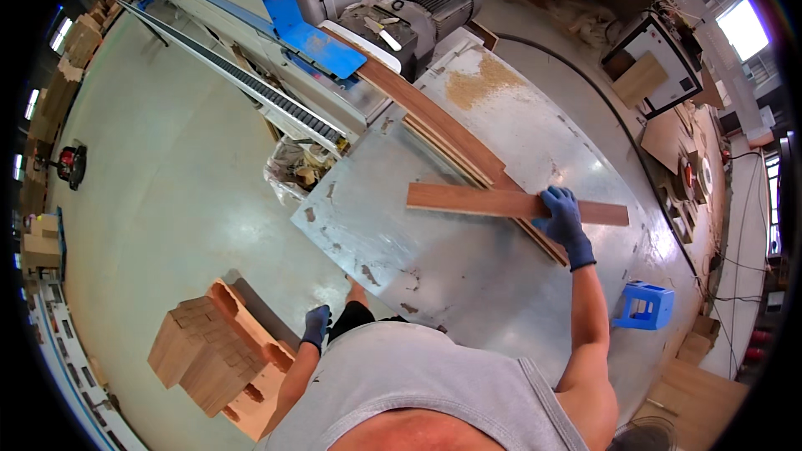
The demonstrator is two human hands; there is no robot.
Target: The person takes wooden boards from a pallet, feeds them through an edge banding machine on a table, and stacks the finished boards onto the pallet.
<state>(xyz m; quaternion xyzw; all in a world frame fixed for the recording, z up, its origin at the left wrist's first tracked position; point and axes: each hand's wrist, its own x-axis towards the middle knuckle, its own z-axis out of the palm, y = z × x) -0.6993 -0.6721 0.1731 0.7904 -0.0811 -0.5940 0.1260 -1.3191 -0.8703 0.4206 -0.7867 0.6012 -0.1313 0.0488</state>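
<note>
My right hand (563,221), in a blue glove, grips a reddish-brown wooden plank (468,200) from above, right of its middle. The plank lies slantwise over a stack of similar boards (451,153) on the metal table (393,234). Beyond it, a long board (430,110) runs from under the blue guard plate (324,50) of a machine. My left hand (316,325), gloved in blue too, hangs low at my left side, away from the table. Its fingers are loosely bent and partly hidden, and I see nothing in it.
On the floor at lower left, a pallet (255,413) bears stacked wooden blocks (205,342). A blue plastic stool (646,306) stands right of the table. Sawdust (480,81) covers the table's far part, near a motor (443,2). A roller rail (276,96) and waste bag (294,169) flank its left edge.
</note>
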